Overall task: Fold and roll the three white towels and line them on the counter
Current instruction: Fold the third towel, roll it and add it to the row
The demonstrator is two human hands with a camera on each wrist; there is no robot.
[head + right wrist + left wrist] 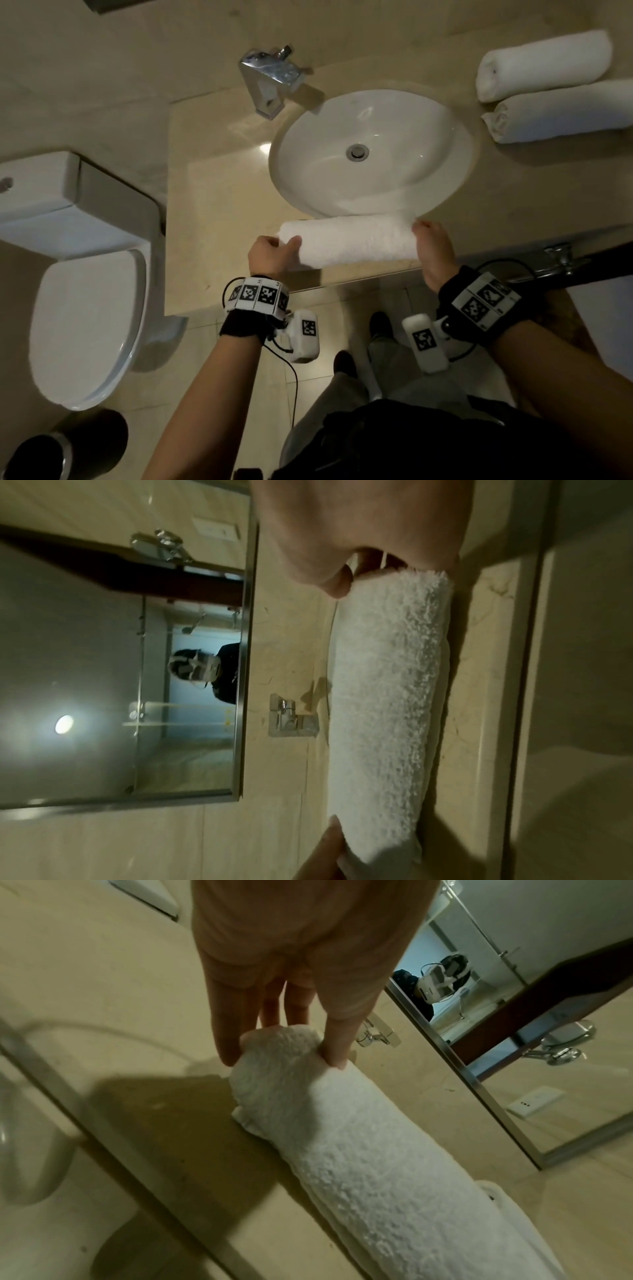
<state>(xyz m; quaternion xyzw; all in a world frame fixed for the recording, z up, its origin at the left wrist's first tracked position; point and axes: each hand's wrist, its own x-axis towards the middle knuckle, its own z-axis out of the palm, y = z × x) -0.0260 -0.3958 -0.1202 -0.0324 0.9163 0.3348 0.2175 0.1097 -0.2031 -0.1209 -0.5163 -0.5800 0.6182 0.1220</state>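
Both hands (349,253) around rolled towel (352,245) ends

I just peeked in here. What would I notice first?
A rolled white towel at the counter's front edge, with the left hand and right hand gripping its ends. Behind it is the round white sink, and two more rolled towels lie side by side at the far right.

Bare counter (212,205) lies open left of the sink (370,154), the faucet (270,75) stands behind it, and two rolled towels (544,65) fill the far right corner.
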